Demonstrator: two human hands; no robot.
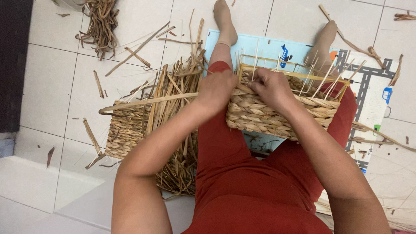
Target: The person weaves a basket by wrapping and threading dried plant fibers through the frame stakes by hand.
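Floor: large pale glossy tiles with thin grout lines, evenly lit, no hard shadows. Dry plant scraps lie scattered across it, thickest at upper left. A light-blue play mat printed with roads and vehicles covers the right side. A dark vertical panel, possibly a door or furniture edge, borders the left.

red trousers, bare arms, bare feet

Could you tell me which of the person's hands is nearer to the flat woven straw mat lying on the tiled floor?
The left hand. It grips the basket's near corner, just right of the flat woven straw mat. The right hand rests further right on the rectangular woven straw basket.
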